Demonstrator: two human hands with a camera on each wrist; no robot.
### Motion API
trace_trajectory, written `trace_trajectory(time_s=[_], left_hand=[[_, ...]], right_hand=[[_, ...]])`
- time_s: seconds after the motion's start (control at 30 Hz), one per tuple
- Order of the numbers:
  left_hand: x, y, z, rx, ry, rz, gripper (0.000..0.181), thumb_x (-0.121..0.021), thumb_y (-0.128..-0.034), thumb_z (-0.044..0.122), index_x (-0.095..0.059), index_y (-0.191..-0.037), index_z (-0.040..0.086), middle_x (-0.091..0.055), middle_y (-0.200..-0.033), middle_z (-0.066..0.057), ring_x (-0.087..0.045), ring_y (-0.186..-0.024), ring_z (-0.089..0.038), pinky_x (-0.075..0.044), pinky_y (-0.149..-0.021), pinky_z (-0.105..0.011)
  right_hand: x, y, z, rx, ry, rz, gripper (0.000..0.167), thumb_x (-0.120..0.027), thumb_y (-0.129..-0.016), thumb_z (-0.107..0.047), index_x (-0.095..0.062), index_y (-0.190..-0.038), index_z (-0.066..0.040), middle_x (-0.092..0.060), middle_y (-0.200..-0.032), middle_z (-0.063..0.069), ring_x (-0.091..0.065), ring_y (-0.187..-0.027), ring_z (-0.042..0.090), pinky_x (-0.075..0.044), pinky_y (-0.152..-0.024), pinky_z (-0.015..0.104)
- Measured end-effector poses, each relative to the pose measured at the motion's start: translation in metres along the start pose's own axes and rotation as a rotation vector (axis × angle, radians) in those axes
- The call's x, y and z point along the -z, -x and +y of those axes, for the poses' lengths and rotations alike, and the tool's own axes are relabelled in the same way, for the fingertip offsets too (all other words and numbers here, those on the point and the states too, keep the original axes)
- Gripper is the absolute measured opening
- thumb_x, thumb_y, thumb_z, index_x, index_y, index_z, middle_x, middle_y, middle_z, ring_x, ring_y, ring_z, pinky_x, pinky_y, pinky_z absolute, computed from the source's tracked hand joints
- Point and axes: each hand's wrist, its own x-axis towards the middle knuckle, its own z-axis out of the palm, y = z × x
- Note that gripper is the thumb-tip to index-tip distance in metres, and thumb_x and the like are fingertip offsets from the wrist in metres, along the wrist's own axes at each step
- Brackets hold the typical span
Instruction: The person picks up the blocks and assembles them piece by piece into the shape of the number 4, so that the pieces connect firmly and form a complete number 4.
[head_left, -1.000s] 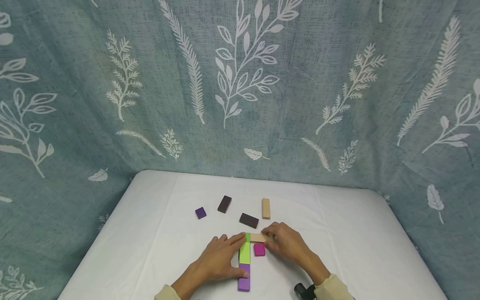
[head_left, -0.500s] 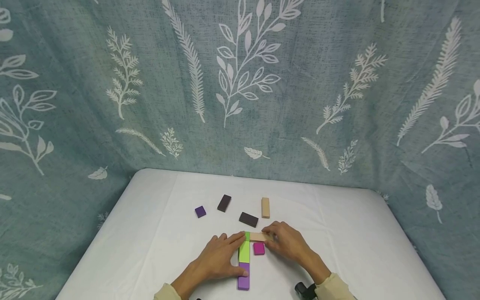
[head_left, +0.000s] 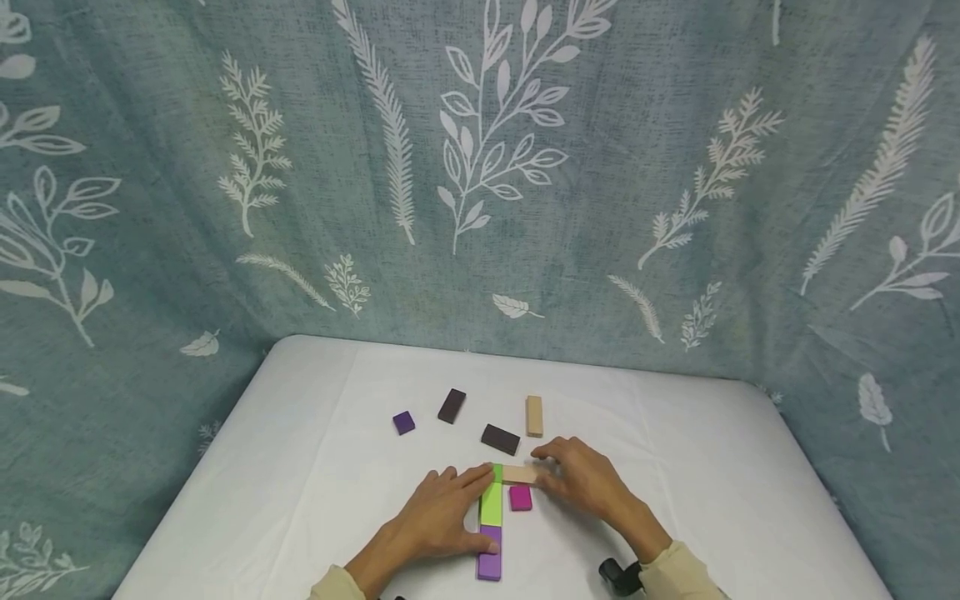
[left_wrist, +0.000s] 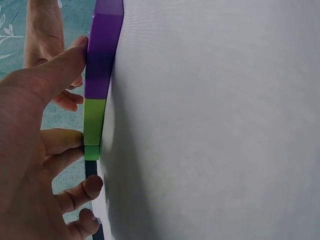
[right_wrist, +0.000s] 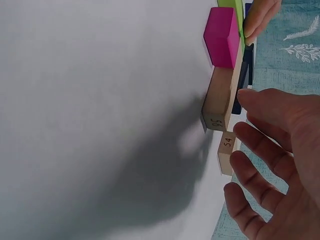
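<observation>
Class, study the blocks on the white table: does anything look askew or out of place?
Mildly, yes: the two dark blocks lie askew, at differing slants, whereas the purple block and lime block line up end to end. No damage shows.

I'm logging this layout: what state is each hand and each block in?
left hand: resting against blocks
right hand: holding nothing
purple block: lying, partly covered by left hand
lime block: end to end with purple block
green block: against lime block
near wooden block: end against green block
magenta block: apart from lime block
far wooden block: lying alone
farther dark block: lying aslant
nearer dark block: lying aslant
dark purple block: lying alone
</observation>
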Motion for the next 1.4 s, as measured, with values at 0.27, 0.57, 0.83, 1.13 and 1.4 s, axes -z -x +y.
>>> trace_trajectory(time_s=[0.27,0.57,0.83,1.13,1.4], left_hand=[[0.000,0.000,0.001,0.002,0.002,0.000,0.098,-0.067,-0.0774,0.077,-0.047,-0.153,0.017,-0.039,-0.159,0.008,-0.052,-0.130,-0.036,-0.041,-0.101,-0.052],[0.000,0.000,0.001,0.008,0.007,-0.010,0.099,-0.067,-0.0776,0.077,-0.046,-0.153,0.017,-0.039,-0.159,0.007,-0.051,-0.131,-0.038,-0.041,-0.103,-0.054],[-0.001,0.000,0.002,0.010,0.010,-0.025,0.099,-0.066,-0.0780,0.078,-0.044,-0.154,0.018,-0.037,-0.160,0.008,-0.051,-0.130,-0.034,-0.041,-0.103,-0.053],[0.001,0.000,0.002,0.006,0.009,-0.021,0.099,-0.066,-0.0779,0.078,-0.045,-0.154,0.018,-0.038,-0.160,0.007,-0.052,-0.130,-0.034,-0.043,-0.101,-0.052],[0.003,0.000,0.001,0.010,-0.003,-0.024,0.099,-0.065,-0.0784,0.078,-0.044,-0.154,0.018,-0.037,-0.160,0.007,-0.053,-0.128,-0.034,-0.043,-0.101,-0.051]], right_hand=[[0.005,-0.002,0.006,-0.006,-0.002,0.009,0.037,-0.085,-0.082,-0.020,-0.073,-0.117,-0.013,-0.070,-0.109,-0.002,-0.063,-0.094,0.017,-0.054,-0.076,0.037],[0.007,-0.008,0.011,-0.090,-0.039,-0.028,0.046,-0.086,-0.081,-0.022,-0.071,-0.125,-0.015,-0.069,-0.114,-0.001,-0.062,-0.100,0.019,-0.054,-0.079,0.041],[0.005,-0.011,0.016,-0.105,-0.041,-0.025,0.051,-0.086,-0.081,-0.023,-0.068,-0.128,-0.017,-0.067,-0.120,0.002,-0.061,-0.104,0.020,-0.054,-0.081,0.044],[0.008,-0.020,0.028,-0.103,-0.048,-0.038,0.070,-0.087,-0.081,-0.031,-0.057,-0.140,-0.011,-0.060,-0.136,0.010,-0.057,-0.115,0.028,-0.054,-0.086,0.052],[0.015,-0.036,0.043,-0.129,-0.119,-0.096,0.089,-0.087,-0.078,-0.041,-0.047,-0.148,-0.004,-0.054,-0.141,0.019,-0.055,-0.121,0.036,-0.049,-0.092,0.060]])
